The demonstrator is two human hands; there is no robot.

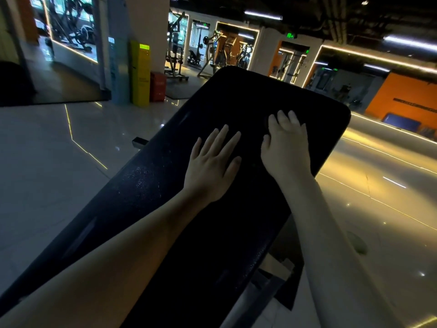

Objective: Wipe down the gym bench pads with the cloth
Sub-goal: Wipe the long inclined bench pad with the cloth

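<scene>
Two bare hands down on a long black padded gym bench pad (146,185), running from the lower left of the frame up to the upper middle. Left hand (212,166) in the middle of the frame: flat on the pad, palm down, fingers straight and spread wide. Right hand (286,147) just beside it, a bit higher and to the right: also on the pad, fingers bent, tips tucked down. Hard to tell if holding anything. Too dark under that hand to pick out the cloth from the black pad. Tiny shiny specks on the pad, left of the left wrist. Shiny pale tiled floor (47,162) on both sides of the pad. Tall yellow box (141,74) and small red box (157,86) side by side, upper left of the middle. Grey metal weight machines (175,58) behind them, top middle. Orange wall (406,98) at the right edge.
</scene>
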